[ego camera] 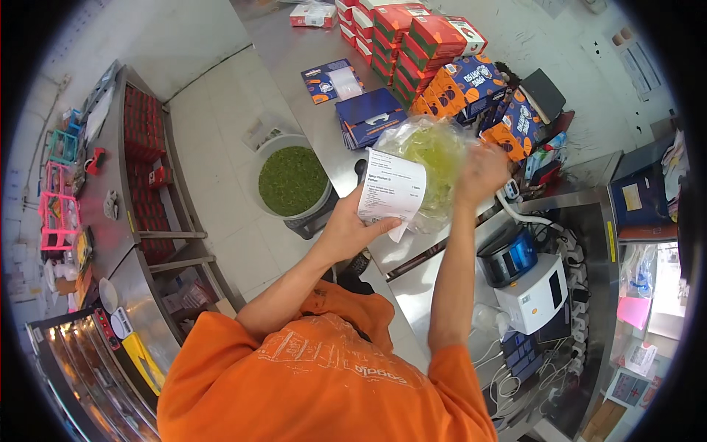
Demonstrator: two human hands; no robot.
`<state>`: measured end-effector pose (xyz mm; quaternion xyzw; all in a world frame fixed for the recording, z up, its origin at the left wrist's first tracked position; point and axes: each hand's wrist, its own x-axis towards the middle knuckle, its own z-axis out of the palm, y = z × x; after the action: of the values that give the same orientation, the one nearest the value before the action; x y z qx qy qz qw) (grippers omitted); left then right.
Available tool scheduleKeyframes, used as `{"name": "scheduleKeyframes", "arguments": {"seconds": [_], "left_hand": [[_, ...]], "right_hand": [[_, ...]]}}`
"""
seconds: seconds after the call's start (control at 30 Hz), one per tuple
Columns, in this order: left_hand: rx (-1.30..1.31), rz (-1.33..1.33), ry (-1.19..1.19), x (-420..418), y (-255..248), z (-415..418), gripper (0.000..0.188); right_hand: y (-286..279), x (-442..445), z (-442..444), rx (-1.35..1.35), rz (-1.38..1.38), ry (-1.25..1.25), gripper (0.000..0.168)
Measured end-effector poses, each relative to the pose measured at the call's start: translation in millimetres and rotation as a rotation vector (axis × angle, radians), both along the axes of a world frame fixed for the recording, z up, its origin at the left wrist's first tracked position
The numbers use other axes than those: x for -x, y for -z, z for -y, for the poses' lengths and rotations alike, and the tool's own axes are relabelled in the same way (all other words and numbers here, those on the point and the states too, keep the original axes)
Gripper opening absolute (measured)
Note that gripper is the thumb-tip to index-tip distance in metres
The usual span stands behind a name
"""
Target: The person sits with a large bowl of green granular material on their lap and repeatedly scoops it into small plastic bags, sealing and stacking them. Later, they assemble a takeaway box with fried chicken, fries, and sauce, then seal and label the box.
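My left hand (359, 224) holds a printed paper receipt (393, 188), with the thumb across its lower edge. The slip bears writing and curls at the bottom. Behind it, on the steel counter, lies a clear plastic bag (439, 154) with yellow-green contents that I cannot identify. At the bag's right side is my right hand (486, 171), blurred by motion. Its fingertips are unclear, so whether it grips anything does not show. Flat blue cartons (370, 116) lie stacked just beyond the bag.
Red boxes (436, 41) and orange-and-blue cartons (475, 83) are piled along the wall. Below the counter's left edge stands a tub of chopped green leaves (293, 179). A white printer (533, 295), cables and power sockets (575, 298) occupy the lower right. Steel shelving (171, 235) is at left.
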<state>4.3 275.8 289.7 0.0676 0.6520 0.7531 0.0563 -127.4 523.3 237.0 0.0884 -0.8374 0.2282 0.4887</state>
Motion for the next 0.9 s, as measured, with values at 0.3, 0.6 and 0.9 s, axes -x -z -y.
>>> {"name": "scheduleKeyframes", "arguments": {"seconds": [0.3,0.6,0.9], "left_hand": [[0.137,0.052,0.056,13.1,39.7,37.0,0.048],[0.313,0.277,0.154,-0.9,100.2,52.8,0.028],[0.514,0.326,0.074,-36.1,152.7,51.7,0.034]], "right_hand": [[127.6,6.0,13.4,0.113,1.234,-0.267,0.044],[-20.7,-209.7,47.1,0.759,0.763,0.020,0.018],[77.1,-456.4,-227.6,0.610,0.322,1.306,0.037]]}}
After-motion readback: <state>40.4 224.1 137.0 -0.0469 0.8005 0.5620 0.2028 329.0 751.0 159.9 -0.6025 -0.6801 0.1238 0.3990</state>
